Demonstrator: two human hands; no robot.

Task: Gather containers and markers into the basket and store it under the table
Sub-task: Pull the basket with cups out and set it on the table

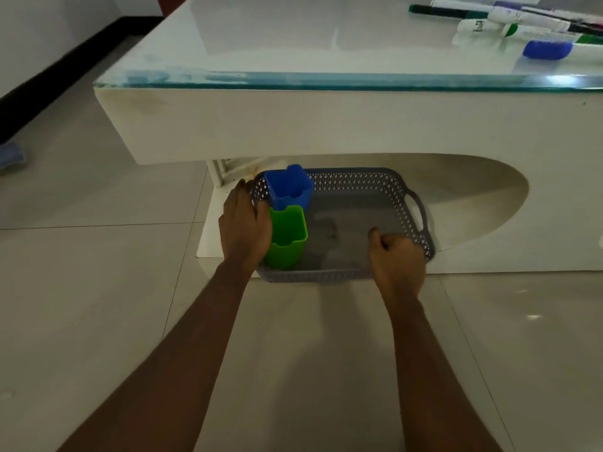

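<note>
View from above of a tiled floor and a white table with a glass top; both forearms reach in from the near edge.

At left, the left hand lies against the left end of a grey perforated basket. Its fingers are stretched out toward the far side and its thumb is at the rim. Whether any finger hooks under the rim cannot be told.

Just right of this hand, two containers stand upright inside the basket along its left wall. The green container is nearer and the blue container is farther, and the two touch.

The basket rests on the floor in the arched opening below the table. Its far part is under the table and its near rim is out in front. The rest of its floor holds nothing else.

The right hand is at the basket's near-right corner, with its fingers curled into a fist over the rim there.

At far right, several markers lie in a loose heap on the table top. Among them is one with a blue cap.
</note>
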